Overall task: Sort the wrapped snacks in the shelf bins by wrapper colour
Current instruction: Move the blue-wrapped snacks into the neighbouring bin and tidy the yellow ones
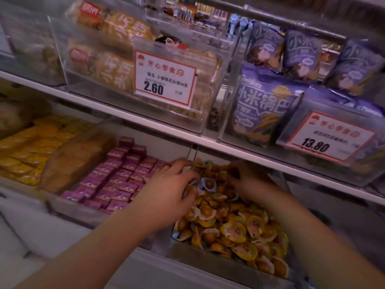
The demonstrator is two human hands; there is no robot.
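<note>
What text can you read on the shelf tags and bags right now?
"开心零食" and "2.60": left price tag; its product line is too blurred to read.
"13.80": right price tag; its header looks the same, small print blurred.
"小米锅巴": purple bag.
Orange bags: large white characters, unreadable.
Bin snack wrappers: too small.

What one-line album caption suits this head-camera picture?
Both hands, left hand and right hand, dig into a bin of yellow snack cups beside purple packets.
</note>
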